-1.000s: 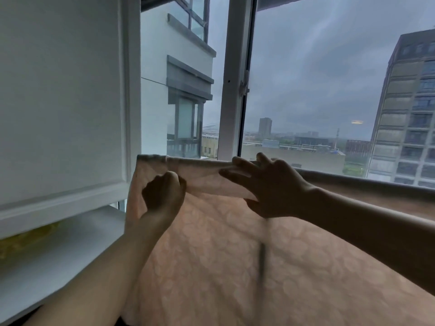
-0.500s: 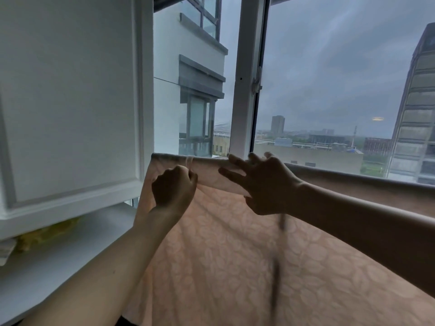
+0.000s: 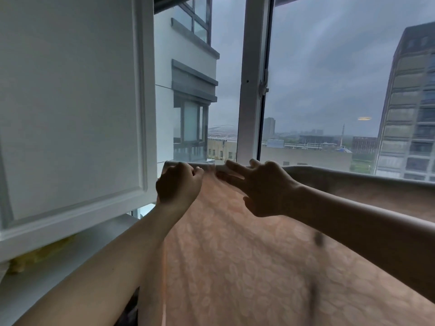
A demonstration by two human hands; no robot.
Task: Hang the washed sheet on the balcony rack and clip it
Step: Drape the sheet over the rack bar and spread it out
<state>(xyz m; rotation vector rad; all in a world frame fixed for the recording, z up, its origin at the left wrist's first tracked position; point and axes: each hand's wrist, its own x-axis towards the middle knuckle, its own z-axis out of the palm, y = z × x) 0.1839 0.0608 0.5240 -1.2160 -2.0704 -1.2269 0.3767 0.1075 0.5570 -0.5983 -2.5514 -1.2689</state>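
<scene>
A pale pink sheet (image 3: 247,260) with a leafy pattern hangs over a horizontal rack bar that is hidden under its top fold. The fold runs from the left corner near the cabinet off to the right. My left hand (image 3: 177,184) is fisted on the sheet just under the fold, near its left end. My right hand (image 3: 261,184) pinches the folded top edge with thumb and fingers, the other fingers spread. No clip can be made out in either hand.
A white cabinet door (image 3: 70,114) stands close on the left, above a white ledge (image 3: 47,267) with something yellow (image 3: 35,257) on it. A white window post (image 3: 250,78) rises behind the hands. Glass and city buildings lie beyond.
Both hands have moved closer together along the top fold. My left fist has risen to the sheet's edge, and the right fingers now press the fold beside it.
</scene>
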